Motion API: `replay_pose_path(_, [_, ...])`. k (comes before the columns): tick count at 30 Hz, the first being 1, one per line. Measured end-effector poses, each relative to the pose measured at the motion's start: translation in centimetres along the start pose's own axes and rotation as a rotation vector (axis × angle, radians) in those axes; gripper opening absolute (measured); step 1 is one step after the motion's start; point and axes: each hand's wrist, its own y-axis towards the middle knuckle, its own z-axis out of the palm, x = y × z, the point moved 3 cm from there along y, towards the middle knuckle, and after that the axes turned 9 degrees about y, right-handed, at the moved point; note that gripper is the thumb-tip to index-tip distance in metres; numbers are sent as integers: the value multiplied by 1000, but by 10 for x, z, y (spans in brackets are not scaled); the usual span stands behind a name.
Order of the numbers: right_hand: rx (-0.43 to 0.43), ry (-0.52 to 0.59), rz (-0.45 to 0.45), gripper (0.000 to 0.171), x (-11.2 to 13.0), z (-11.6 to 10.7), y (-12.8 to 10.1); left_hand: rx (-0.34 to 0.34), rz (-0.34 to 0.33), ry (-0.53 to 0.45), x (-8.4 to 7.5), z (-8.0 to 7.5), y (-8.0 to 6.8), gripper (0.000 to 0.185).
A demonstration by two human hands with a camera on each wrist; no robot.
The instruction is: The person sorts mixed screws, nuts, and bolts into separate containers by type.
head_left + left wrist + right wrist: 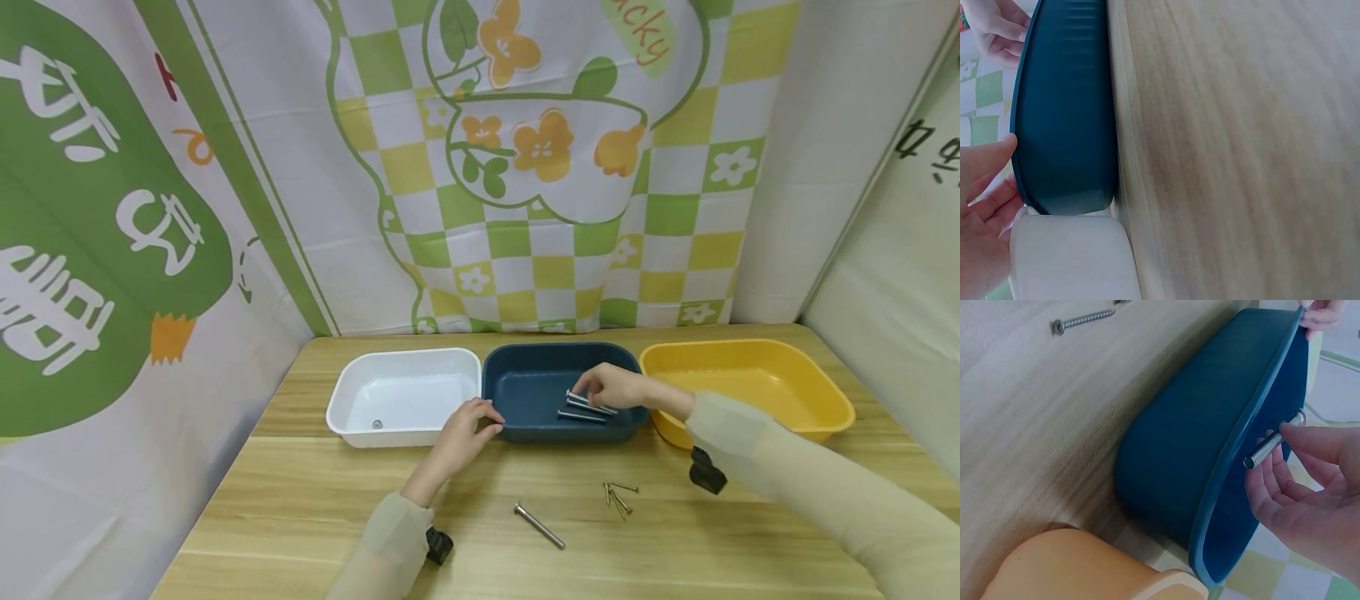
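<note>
My right hand [611, 387] is over the dark blue basin [525, 433], thumb and fingers pinching a silver bolt [1266, 450] by its shank. In the right wrist view the bolt slants across the basin's rim, threaded end nearer the camera. Below that hand, another long bolt [582, 417] lies on the basin floor. My left hand [465, 433] holds the basin's near-left corner; its thumb [1007, 145] meets the rim and the other fingers curl around the corner, beside the white basin [405, 437].
A yellow basin [750, 354] stands right of the blue one. One long bolt [540, 527] lies on the wooden table [300, 517] in front. Several small brass-coloured screws [618, 497] lie farther right. Inside the white basin is a small round metal piece [377, 424].
</note>
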Motion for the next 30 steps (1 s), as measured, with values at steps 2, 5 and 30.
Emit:
replay_pose_path(2, [1,-1,23,29,-2,0,2,0,2,3,0,0,0,8])
replay_pose_path(5, [8,-7,43,28,-5,0,5,2,2,3,0,1,0,8])
replay_pose_path(30, [31,-46,63,27,-17,7,20,0,6,16,-1,-1,-1,8])
